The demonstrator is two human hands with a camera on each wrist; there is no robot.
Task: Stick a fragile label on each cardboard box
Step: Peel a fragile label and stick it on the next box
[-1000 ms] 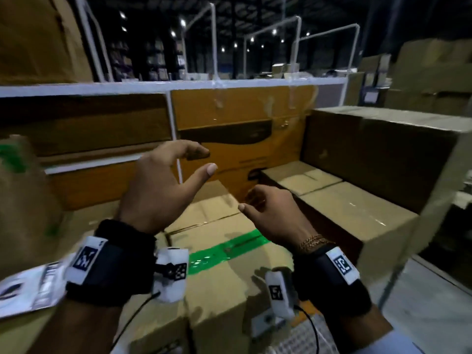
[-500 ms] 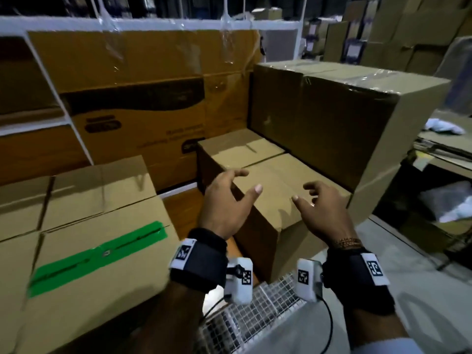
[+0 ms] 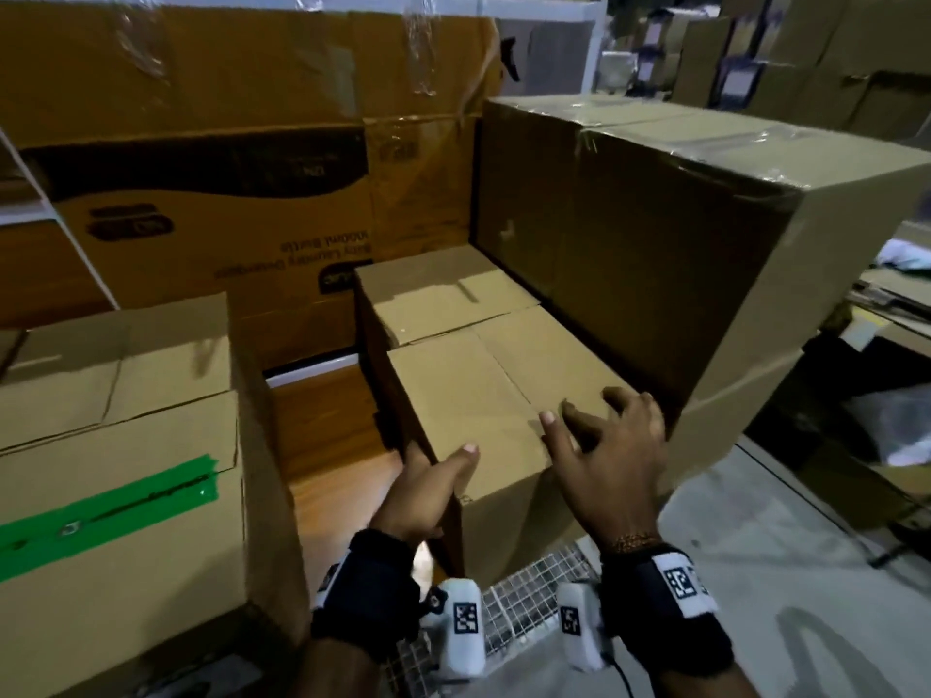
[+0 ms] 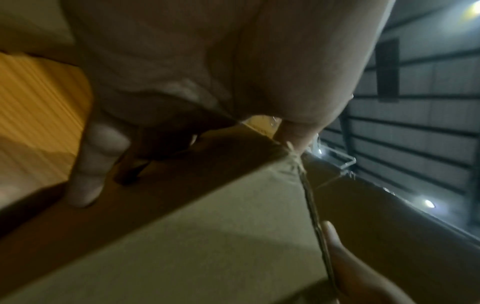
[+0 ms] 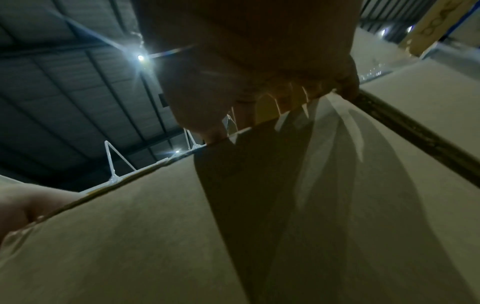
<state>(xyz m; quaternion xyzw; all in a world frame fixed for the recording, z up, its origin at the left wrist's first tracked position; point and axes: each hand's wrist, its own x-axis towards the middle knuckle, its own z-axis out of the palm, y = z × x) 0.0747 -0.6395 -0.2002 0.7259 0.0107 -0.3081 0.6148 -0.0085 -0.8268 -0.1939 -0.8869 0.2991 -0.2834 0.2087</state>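
The plain brown cardboard box (image 3: 483, 405) in the middle stands at the near edge of the wire-mesh cart (image 3: 524, 591), its top flaps closed along a centre seam. The left hand (image 3: 420, 496) grips the box's near left corner: the thumb lies on the top face and the fingers (image 4: 91, 162) reach down the left side wall, as the left wrist view shows. The right hand (image 3: 612, 466) hovers over the near right part of the top with its fingers spread wide and lightly bent; in the right wrist view the fingertips (image 5: 213, 129) meet the top edge, but I cannot tell whether they close on it.

A second small brown box (image 3: 443, 289) sits just behind the first, touching it. A tall brown carton wrapped in clear tape (image 3: 655, 234) stands against the right side of both. At the left edge of the cart is a box sealed with green tape (image 3: 116, 506), a gap between it and the middle box. Behind them all stands a large orange-brown printed carton (image 3: 226, 158). No label shows on the middle box's top.
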